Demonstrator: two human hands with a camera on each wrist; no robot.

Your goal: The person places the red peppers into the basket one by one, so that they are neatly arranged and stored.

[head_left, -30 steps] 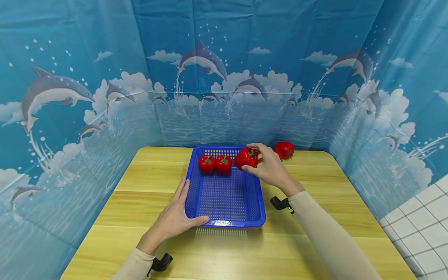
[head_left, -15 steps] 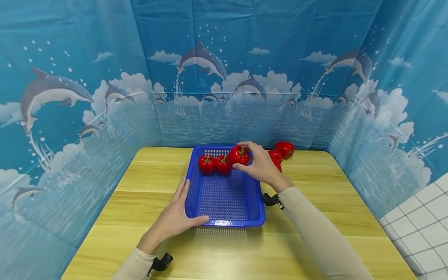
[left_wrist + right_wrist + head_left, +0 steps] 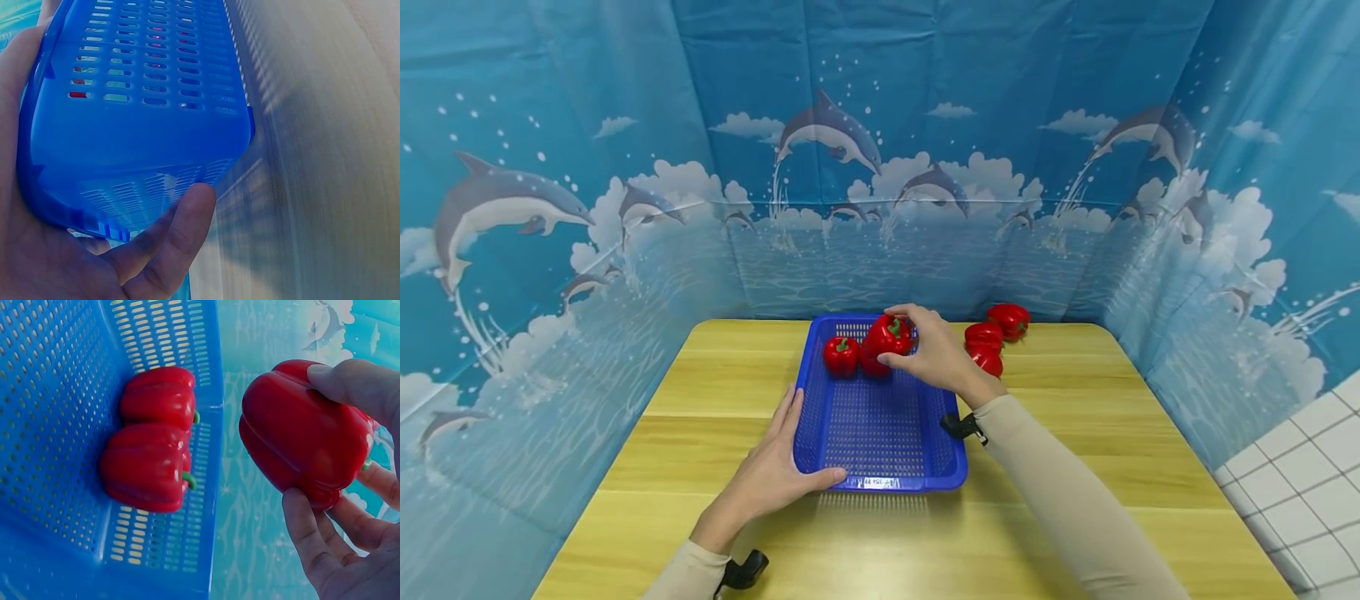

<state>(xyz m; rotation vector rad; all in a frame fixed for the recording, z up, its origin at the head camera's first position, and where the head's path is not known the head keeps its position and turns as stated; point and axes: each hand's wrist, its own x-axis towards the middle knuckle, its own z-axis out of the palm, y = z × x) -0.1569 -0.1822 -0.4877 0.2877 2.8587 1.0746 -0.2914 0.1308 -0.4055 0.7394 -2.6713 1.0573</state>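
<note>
A blue plastic basket (image 3: 880,483) with perforated walls stands on the wooden table. My left hand (image 3: 765,475) holds its near left corner, fingers along the left side and thumb at the front rim; in the left wrist view, a digit (image 3: 194,215) presses the wall. My right hand (image 3: 936,354) grips a red bell pepper (image 3: 891,333) with a green stem, thumb and fingers on opposite sides. The held pepper (image 3: 306,434) hangs over the basket's back. Two red bell peppers sit side by side inside: the left one (image 3: 841,357) shows fully, the other (image 3: 874,365) is partly hidden.
Three more red bell peppers lie on the table (image 3: 1060,433) right of the basket, the farthest pepper (image 3: 1009,321) near the back edge. A blue dolphin-print curtain (image 3: 880,250) stands behind the table. White tiles (image 3: 1292,483) show at the right.
My right hand has carried the bell pepper leftward over the basket, to above the second pepper inside. The peppers on the table have come into fuller view. My left hand stays at the corner.
</note>
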